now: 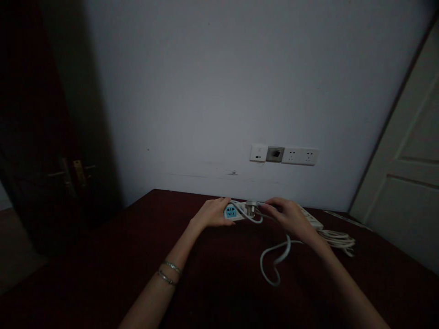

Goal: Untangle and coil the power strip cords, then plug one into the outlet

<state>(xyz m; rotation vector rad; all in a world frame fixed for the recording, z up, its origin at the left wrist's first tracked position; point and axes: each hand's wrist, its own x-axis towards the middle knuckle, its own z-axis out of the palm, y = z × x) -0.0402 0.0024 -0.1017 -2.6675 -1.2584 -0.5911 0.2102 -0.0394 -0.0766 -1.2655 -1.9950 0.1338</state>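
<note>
Head view: two bare hands meet over a white power strip at the far edge of a dark red table (212,283).

Largest first: a pale wall (212,82) carries a row of white wall sockets (284,155) at 12 o'clock. The long white plastic power strip (310,218) lies at 1 o'clock from a looped white cable (274,260). The left hand (212,213) presses flat on the strip's blue end socket (231,211), fingers extended. The right hand (291,217) pinches a grey-white plug (251,206) just beside it.
</note>
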